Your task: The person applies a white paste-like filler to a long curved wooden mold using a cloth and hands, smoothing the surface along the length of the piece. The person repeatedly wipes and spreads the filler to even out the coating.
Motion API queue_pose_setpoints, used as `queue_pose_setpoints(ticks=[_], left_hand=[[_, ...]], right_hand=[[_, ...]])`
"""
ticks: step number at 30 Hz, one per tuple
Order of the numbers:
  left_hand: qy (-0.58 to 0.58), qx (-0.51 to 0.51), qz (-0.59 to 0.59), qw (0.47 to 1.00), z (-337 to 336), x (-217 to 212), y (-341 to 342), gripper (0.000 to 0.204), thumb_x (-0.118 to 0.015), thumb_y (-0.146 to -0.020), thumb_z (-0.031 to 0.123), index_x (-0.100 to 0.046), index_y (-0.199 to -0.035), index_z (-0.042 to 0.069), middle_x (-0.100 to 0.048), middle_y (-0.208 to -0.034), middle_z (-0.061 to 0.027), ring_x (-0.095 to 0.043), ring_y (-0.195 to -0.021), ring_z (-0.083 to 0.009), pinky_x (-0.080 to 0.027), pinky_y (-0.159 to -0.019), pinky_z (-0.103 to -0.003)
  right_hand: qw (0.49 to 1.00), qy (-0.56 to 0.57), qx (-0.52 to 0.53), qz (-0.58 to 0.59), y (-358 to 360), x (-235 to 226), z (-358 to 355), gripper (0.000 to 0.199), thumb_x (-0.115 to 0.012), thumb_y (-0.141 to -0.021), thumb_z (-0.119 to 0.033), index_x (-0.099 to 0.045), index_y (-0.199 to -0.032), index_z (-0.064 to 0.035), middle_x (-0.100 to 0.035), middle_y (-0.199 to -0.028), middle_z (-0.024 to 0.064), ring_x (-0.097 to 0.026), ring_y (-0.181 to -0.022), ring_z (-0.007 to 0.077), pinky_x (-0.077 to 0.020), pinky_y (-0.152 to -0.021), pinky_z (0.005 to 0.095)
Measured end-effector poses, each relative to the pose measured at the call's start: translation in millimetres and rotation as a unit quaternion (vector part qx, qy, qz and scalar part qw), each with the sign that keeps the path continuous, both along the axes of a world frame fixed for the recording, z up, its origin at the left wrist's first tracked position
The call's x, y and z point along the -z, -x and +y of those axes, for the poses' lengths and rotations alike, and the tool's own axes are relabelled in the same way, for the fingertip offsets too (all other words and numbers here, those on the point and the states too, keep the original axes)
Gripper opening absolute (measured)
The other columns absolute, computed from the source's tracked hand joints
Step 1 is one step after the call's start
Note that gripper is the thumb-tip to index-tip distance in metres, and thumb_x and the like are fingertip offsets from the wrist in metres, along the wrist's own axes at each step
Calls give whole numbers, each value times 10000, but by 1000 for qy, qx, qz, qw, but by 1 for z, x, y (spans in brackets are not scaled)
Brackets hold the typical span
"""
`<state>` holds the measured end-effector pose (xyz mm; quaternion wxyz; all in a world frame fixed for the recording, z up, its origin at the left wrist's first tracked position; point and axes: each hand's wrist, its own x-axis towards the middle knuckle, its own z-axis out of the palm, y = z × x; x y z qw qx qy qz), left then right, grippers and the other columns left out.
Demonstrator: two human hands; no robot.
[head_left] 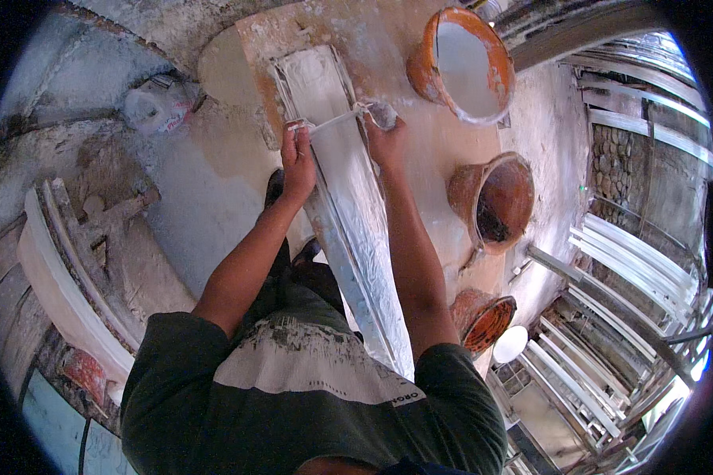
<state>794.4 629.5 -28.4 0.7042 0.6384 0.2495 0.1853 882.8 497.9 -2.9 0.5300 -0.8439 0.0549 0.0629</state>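
A long, narrow mould with a shiny, wet-looking whitish surface runs away from my body, its near end by my shirt. Across its far part stretches a thin pale strip, and I cannot make out whether it is cord, fibre or a thin bar. At the mould's left edge, my left hand is closed on one end of this strip. My right hand grips the other end at the right edge. A whitish clump shows at the right fingers; its kind is unclear.
On the plaster-stained board to the right stand an orange bucket of whitish liquid, a second tub and a smaller orange one. Long white lengths rest on racks farther right. A curved white piece lies left.
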Motion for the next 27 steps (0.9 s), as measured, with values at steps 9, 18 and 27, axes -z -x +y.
queue_pose_setpoints(ticks=[9,18,27], left_hand=[[23,48,42,998,-81,-11,110,184,-391,-963,192,-464,-1034,39,-492,-938,-61,-464,-884,-138,-374,-821,-270],[49,124,51,990,-180,-5,253,193,-406,-954,174,-475,-1063,30,-523,-973,-57,-489,-913,-144,-384,-840,-273],[40,258,71,963,-248,-14,361,207,-418,-949,160,-439,-1094,14,-463,-1011,-100,-472,-961,-191,-362,-880,-297]], right_hand=[[994,-12,101,41,117,17,-89,446,-744,-715,-174,-530,-1035,50,-621,-983,163,-601,-899,229,-468,-808,348],[989,-39,111,89,262,-9,-199,274,-717,-727,-105,-622,-946,30,-662,-888,110,-631,-810,188,-483,-768,313],[981,72,148,104,385,-30,-287,286,-704,-727,-84,-620,-975,30,-660,-929,101,-627,-854,177,-477,-798,305]])
